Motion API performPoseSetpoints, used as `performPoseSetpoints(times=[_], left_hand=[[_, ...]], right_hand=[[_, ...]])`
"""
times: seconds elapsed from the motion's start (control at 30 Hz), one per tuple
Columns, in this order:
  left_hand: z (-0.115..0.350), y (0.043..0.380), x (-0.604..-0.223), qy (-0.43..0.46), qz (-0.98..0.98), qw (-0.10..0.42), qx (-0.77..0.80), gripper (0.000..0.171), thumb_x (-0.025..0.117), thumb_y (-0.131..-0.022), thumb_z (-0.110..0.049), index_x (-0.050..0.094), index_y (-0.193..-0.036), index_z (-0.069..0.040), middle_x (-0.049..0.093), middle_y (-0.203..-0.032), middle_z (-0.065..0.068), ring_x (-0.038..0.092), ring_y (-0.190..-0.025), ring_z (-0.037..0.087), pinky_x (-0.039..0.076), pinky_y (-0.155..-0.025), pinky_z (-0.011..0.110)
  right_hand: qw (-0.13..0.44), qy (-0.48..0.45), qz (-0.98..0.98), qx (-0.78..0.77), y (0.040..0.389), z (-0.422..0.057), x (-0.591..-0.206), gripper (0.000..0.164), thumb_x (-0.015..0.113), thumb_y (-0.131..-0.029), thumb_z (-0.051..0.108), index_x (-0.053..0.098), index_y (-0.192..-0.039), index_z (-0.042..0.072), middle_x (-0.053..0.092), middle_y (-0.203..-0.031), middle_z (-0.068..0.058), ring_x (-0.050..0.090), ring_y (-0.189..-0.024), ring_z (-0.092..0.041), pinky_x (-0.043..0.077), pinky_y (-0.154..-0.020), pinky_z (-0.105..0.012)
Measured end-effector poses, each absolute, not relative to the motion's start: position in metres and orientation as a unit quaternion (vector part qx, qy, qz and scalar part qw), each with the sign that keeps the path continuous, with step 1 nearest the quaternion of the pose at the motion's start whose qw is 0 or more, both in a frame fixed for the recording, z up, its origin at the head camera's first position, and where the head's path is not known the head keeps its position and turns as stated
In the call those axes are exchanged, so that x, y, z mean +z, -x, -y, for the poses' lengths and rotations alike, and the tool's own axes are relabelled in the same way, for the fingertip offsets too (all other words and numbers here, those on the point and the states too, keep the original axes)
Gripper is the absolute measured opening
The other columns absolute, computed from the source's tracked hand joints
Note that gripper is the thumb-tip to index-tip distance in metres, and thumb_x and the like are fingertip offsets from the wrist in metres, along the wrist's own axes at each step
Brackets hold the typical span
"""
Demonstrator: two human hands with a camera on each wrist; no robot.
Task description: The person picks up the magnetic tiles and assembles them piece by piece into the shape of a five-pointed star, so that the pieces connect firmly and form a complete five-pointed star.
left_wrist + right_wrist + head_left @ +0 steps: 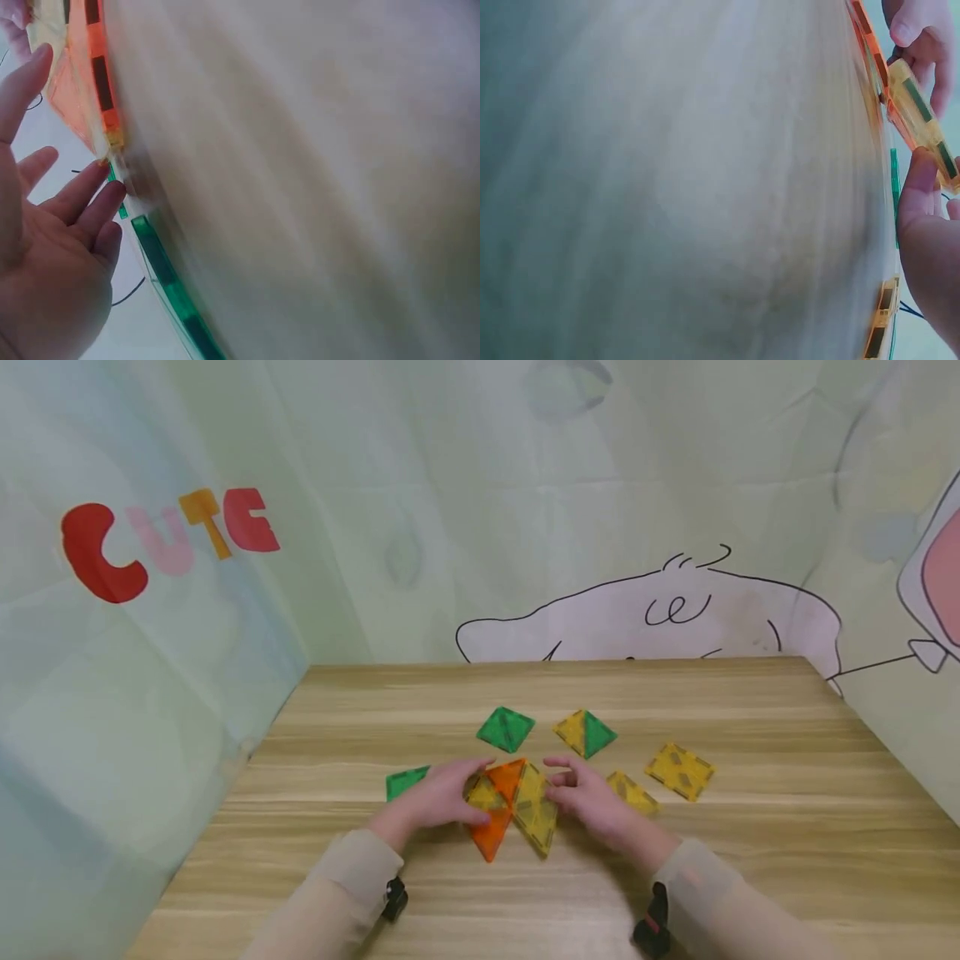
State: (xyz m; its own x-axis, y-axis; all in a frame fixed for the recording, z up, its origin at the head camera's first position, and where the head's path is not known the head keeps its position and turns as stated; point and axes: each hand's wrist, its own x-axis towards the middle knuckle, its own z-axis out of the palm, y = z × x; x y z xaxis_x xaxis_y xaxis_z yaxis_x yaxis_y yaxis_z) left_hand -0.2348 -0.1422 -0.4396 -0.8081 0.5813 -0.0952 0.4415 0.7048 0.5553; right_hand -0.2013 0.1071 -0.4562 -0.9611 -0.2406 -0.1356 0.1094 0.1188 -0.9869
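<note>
Orange and yellow translucent magnetic tiles lie between the two hands. My left hand [442,793] curves loosely around the left side of this group, thumb by the lower orange triangle [489,837] and index finger by the upper orange triangle [507,779]. In the left wrist view its fingers are spread and relaxed, fingertips near the tile edges. A four-sided yellow tile [536,812] stands tilted against the group's right side. My right hand [596,802] pinches it at its outer edge; the right wrist view shows the thumb on that yellow tile [928,124], with other fingers partly hidden.
A green tile [406,782] lies beside the left hand, partly covered. Behind are a green pair [506,729] and a yellow-green pair [585,733]. To the right lie a yellow triangle [632,793] and a yellow square [681,771]. A printed curtain backs the wooden table [360,710].
</note>
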Motion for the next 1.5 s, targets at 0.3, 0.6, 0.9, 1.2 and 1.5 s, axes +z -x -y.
performPoseSetpoints(times=[0.3, 0.6, 0.9, 1.2, 1.5], left_hand=[[0.134, 0.246, -0.442, -0.293, -0.895, 0.154, 0.300, 0.085, 0.080, -0.073, -0.031, 0.035, -0.145, -0.020, 0.046, -0.137, 0.002, 0.043, -0.121, 0.023, 0.034, -0.100, 0.046], [0.135, 0.240, -0.441, -0.271, -0.890, 0.174, 0.322, 0.092, 0.081, -0.072, -0.030, 0.028, -0.148, -0.027, 0.032, -0.144, 0.014, 0.037, -0.126, 0.031, 0.033, -0.099, 0.053], [0.131, 0.235, -0.445, -0.275, -0.883, 0.189, 0.331, 0.100, 0.084, -0.068, -0.034, 0.024, -0.148, -0.032, 0.030, -0.139, 0.015, 0.042, -0.116, 0.031, 0.038, -0.094, 0.051], [0.130, 0.233, -0.447, -0.266, -0.884, 0.182, 0.339, 0.097, 0.084, -0.068, -0.034, 0.028, -0.146, -0.034, 0.031, -0.138, 0.013, 0.042, -0.116, 0.030, 0.038, -0.094, 0.049], [0.130, 0.230, -0.451, -0.269, -0.876, 0.177, 0.359, 0.088, 0.080, -0.071, -0.040, 0.032, -0.144, -0.038, 0.034, -0.138, 0.011, 0.043, -0.116, 0.029, 0.036, -0.096, 0.051]], right_hand=[[0.136, 0.054, -0.692, -0.707, 0.203, -0.110, -0.458, 0.048, 0.056, -0.090, 0.003, 0.038, -0.135, -0.002, 0.047, -0.114, -0.019, 0.052, -0.090, -0.019, 0.045, -0.075, -0.029], [0.134, 0.047, -0.634, -0.760, 0.199, -0.107, -0.462, 0.048, 0.052, -0.091, -0.001, 0.035, -0.135, -0.004, 0.045, -0.112, -0.016, 0.051, -0.094, -0.018, 0.046, -0.079, -0.027], [0.118, 0.045, -0.591, -0.797, 0.197, -0.103, -0.469, 0.045, 0.051, -0.091, -0.003, 0.034, -0.132, -0.007, 0.047, -0.106, -0.011, 0.051, -0.094, -0.018, 0.047, -0.078, -0.028], [0.126, 0.067, -0.614, -0.777, 0.197, -0.101, -0.477, 0.037, 0.051, -0.091, -0.003, 0.042, -0.127, -0.006, 0.051, -0.109, -0.015, 0.054, -0.096, -0.019, 0.047, -0.083, -0.031], [0.121, 0.107, -0.740, -0.653, 0.195, -0.101, -0.476, 0.042, 0.061, -0.089, 0.010, 0.049, -0.129, 0.007, 0.055, -0.113, -0.013, 0.053, -0.102, -0.024, 0.046, -0.086, -0.038]])
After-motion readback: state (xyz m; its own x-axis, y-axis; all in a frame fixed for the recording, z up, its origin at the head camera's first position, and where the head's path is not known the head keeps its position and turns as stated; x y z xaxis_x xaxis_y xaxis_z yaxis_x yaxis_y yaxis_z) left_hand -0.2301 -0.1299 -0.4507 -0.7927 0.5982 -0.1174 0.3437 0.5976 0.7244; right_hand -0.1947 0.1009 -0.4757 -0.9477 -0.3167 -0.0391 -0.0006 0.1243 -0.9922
